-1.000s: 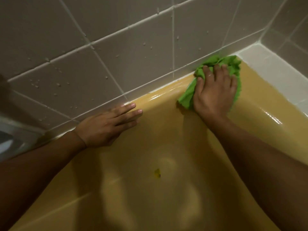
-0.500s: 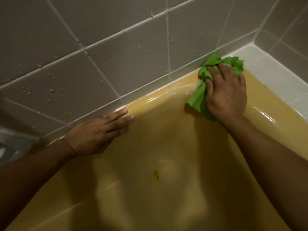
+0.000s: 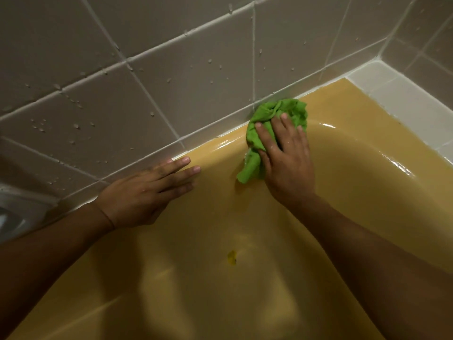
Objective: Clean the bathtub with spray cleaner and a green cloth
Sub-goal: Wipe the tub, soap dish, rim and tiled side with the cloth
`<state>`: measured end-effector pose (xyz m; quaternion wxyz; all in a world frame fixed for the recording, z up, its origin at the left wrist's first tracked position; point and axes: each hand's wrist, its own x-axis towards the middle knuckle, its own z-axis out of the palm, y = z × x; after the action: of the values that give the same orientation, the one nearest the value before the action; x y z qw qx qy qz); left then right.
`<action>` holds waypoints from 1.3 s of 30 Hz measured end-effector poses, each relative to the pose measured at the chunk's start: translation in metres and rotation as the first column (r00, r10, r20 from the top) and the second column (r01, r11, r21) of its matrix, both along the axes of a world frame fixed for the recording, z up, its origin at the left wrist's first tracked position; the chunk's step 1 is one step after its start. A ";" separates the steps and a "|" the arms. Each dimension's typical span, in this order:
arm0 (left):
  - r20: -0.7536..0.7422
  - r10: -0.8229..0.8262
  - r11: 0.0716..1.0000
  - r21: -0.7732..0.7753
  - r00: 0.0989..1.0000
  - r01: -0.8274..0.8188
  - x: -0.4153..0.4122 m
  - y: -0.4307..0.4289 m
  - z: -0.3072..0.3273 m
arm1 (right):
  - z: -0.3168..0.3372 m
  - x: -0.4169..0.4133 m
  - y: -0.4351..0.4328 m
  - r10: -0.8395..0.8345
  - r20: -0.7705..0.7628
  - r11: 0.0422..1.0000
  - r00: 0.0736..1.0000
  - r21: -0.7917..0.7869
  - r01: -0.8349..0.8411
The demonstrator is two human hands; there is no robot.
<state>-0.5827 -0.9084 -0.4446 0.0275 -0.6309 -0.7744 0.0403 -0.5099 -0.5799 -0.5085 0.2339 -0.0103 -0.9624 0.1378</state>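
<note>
Two flat hands: right hand (image 3: 286,165) presses the cloth (image 3: 277,116), left hand (image 3: 142,192) braces on the tub (image 3: 220,303). Its glossy enamel could let that palm slip.

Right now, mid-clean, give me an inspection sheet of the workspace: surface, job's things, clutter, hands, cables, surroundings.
Surface: yellow bathtub, wet sheen along the rim; small dark spot on its inner wall.
Job's things: green cloth bunched on the rim against the wall; spray cleaner not in view.
Clutter: nothing seen.
Hands: right hand presses the cloth, fingers spread; left hand flat on the tub, holding nothing.
Cables: nothing seen.
Surroundings: grey wall tiles beaded with droplets; white ledge at the corner.
</note>
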 end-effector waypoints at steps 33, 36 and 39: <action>0.055 0.058 0.996 0.064 0.997 -0.062 0.016 -0.092 -0.009 | 0.002 -0.034 -0.028 -0.405 -0.012 0.879 0.914 -0.280 0.386; 0.058 0.069 0.995 0.063 0.996 -0.072 0.016 -0.092 -0.009 | 0.008 -0.048 -0.080 -0.463 -0.017 0.777 0.886 -0.488 0.397; 0.067 0.078 0.994 0.072 0.995 -0.083 0.016 -0.091 -0.008 | 0.000 -0.036 -0.144 -0.357 -0.085 0.797 0.930 -0.547 0.256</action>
<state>-0.5663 -0.9994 -0.4530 0.0248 -0.5986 -0.8006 -0.0077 -0.5460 -0.7238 -0.5086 0.3290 -0.2176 -0.8469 0.3567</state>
